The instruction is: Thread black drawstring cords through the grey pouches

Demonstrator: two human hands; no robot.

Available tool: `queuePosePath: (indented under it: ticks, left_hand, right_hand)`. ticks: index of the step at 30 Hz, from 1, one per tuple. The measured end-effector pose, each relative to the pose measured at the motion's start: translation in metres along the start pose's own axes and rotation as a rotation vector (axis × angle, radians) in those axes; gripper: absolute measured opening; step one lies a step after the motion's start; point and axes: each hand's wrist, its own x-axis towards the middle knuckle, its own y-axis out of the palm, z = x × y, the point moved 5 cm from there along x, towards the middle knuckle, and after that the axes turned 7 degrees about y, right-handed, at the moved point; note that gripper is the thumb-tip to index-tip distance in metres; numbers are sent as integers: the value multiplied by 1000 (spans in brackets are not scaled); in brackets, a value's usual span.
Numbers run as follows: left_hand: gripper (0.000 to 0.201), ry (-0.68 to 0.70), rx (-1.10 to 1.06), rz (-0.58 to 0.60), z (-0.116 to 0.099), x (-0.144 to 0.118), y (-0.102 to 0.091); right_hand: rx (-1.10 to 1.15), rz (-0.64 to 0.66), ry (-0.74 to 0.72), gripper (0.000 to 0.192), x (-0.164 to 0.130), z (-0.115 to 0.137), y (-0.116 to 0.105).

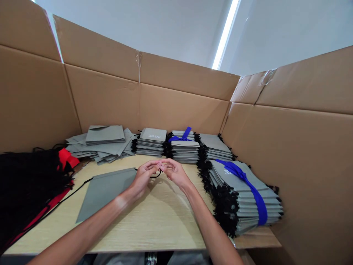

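- Left hand [145, 173] and right hand [173, 172] are meeting mid-table, fingertips pinching a black cord [156, 176].
- Cord is trailing from the grey bag [107, 191] lying flat toward the table's [165, 224] left edge.
- Keeping the cord taut is probably helping.

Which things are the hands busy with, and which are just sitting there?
Busy with:
- left hand and right hand, fingertips together
- thin black cord pinched between them
- flat grey bag under the left wrist

Just sitting there:
- grey stacks tied with blue ribbon
- loose grey pile
- black cord heap
- cardboard walls
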Motion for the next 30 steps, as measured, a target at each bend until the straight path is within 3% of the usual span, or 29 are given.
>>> queuePosePath:
  ticks: [4, 6, 11, 15, 18, 24, 27, 30]
  left_hand:
    - [48, 89, 231, 202, -13, 14, -12]
    - [46, 188, 467, 269, -22, 24, -35]
    - [40, 347, 1187, 245, -23, 27, -112]
    - [42, 331, 1392, 322, -4, 6, -134]
    - [41, 402, 1385, 327, 0, -8, -126]
    - [26, 540, 1123, 460, -6, -15, -79]
    - [18, 411, 961, 534, -8, -6, -53]
    - [17, 216, 823, 690, -6, 5, -31]
  right_hand:
    - [-82, -27, -12, 47, 0, -4, -2]
    - [-180, -77, -24, 39, 0, -7, -5]
    - [-548, -234, -46, 29, -3, -7, -15]
    - [-789, -309, 32, 31, -8, -4, -19]
    - [-878, -273, 68, 35, -13, -2, -13]
    - [-769, 11, -19, 34, -12, -5, 10]
    - [-625, 156, 37, 34, -8, -15, 12]
    - [-500, 272, 169, 31, -6, -25, 6]
